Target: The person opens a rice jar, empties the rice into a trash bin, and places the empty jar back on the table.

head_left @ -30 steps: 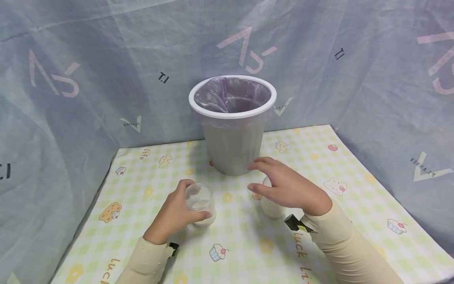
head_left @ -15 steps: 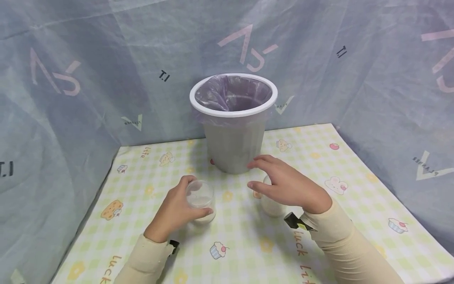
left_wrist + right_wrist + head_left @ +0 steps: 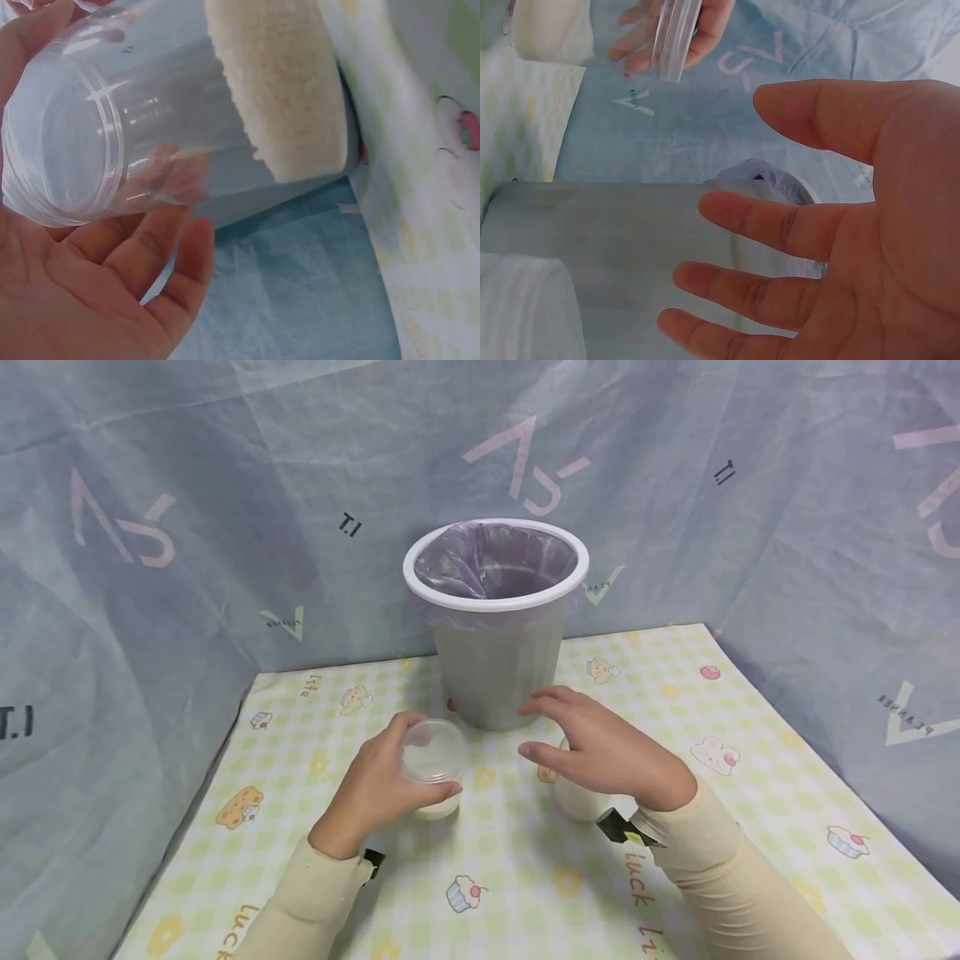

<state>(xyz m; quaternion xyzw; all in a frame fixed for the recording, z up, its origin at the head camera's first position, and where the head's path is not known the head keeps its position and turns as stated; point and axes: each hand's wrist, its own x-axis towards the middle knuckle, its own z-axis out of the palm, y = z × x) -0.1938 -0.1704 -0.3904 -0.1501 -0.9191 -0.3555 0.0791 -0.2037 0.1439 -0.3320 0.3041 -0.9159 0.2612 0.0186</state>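
Note:
My left hand (image 3: 378,789) grips a clear plastic jar (image 3: 435,756) with a transparent lid, its thumb on the near side and its fingers round the far side. In the left wrist view, a layer of cream-white grains that look like rice (image 3: 281,90) fills the jar's bottom. Whether the jar's base touches the cloth is hard to tell. My right hand (image 3: 603,747) is held above a second clear jar (image 3: 577,802), which it partly hides. Its fingers are spread and hold nothing. That second jar's translucent upper end (image 3: 525,307) shows at the lower left of the right wrist view.
Behind both jars stands a grey trash bin (image 3: 498,668) with a white rim and a purple liner bag. A green-and-white checked tablecloth (image 3: 517,902) with cartoon prints covers the table. Blue-grey fabric (image 3: 315,468) hangs at the back and sides.
The left hand and its jar have shifted slightly up and to the right in the head view, with the jar's top moving nearer the camera. My right hand stays almost still.

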